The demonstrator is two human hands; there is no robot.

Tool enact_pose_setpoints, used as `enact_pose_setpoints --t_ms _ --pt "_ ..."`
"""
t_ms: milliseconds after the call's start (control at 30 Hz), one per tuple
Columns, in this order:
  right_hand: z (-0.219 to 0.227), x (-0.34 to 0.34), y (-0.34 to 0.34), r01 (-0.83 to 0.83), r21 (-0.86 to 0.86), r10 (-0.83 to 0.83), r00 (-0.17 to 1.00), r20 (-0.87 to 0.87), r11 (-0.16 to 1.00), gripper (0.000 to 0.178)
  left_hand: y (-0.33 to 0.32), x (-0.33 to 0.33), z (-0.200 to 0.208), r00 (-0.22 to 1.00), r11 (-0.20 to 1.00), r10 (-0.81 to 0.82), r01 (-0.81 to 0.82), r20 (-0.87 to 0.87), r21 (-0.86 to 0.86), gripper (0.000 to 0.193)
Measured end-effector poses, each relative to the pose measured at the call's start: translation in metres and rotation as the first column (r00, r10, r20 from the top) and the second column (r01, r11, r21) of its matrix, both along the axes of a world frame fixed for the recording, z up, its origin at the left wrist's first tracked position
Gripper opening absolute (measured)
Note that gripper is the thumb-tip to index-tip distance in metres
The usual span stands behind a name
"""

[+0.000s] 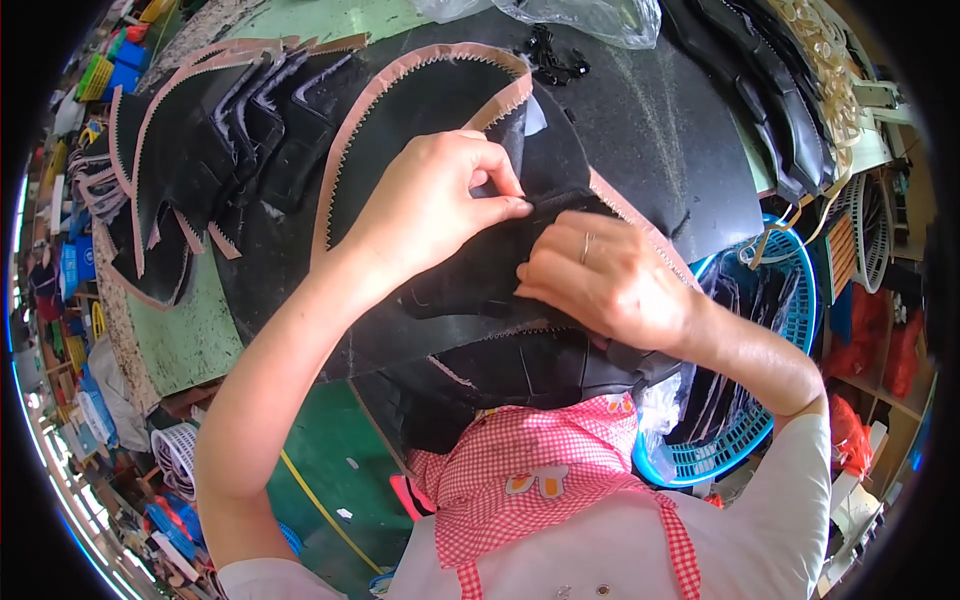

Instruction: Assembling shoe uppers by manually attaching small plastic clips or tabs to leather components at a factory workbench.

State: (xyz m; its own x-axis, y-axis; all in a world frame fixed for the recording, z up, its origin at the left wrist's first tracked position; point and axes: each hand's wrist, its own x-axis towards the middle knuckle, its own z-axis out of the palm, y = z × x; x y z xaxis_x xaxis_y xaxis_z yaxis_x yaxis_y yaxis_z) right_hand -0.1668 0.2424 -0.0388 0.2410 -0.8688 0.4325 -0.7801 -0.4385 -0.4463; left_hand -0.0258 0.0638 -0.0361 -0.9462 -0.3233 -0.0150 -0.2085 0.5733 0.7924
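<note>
A large black sheet-like piece, edged with a pinkish-tan strip that has a zigzag inner edge, lies in front of me. It looks like a shoe or bag part, but its kind is not certain. My left hand pinches a raised fold of the black material between thumb and forefinger. Close by on the right, my right hand, wearing a ring, curls its fingers onto the same piece. What lies under those fingers is hidden. More black material hangs over the near table edge toward my lap.
Similar black edged pieces are piled at left on the green table. Black strips and pale ribbons lie at far right. A blue basket with dark pieces stands by my right arm. Clear plastic lies at the back.
</note>
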Motion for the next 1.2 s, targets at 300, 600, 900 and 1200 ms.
enact_pose_setpoints --t_ms 300,600,900,1200 --pt "0.012 -0.036 -0.038 0.100 0.182 -0.086 0.993 -0.083 0.978 0.023 -0.007 -0.018 0.001 0.979 0.958 0.201 -0.200 -0.014 -0.206 0.017" --pt "0.007 -0.002 -0.011 -0.090 0.014 0.091 0.993 -0.076 0.996 0.022 -0.006 -0.016 -0.009 0.992 0.985 0.123 -0.126 -0.031 -0.119 0.017" --pt "0.019 -0.029 -0.026 0.066 0.415 -0.094 0.994 0.048 0.907 0.020 -0.001 -0.014 -0.008 0.983 0.962 0.177 -0.181 -0.041 -0.205 0.014" --pt "0.017 -0.007 -0.030 -0.140 0.024 0.140 0.936 -0.323 0.990 0.019 -0.016 -0.013 -0.022 0.979 0.965 0.198 -0.204 -0.053 -0.166 0.017"
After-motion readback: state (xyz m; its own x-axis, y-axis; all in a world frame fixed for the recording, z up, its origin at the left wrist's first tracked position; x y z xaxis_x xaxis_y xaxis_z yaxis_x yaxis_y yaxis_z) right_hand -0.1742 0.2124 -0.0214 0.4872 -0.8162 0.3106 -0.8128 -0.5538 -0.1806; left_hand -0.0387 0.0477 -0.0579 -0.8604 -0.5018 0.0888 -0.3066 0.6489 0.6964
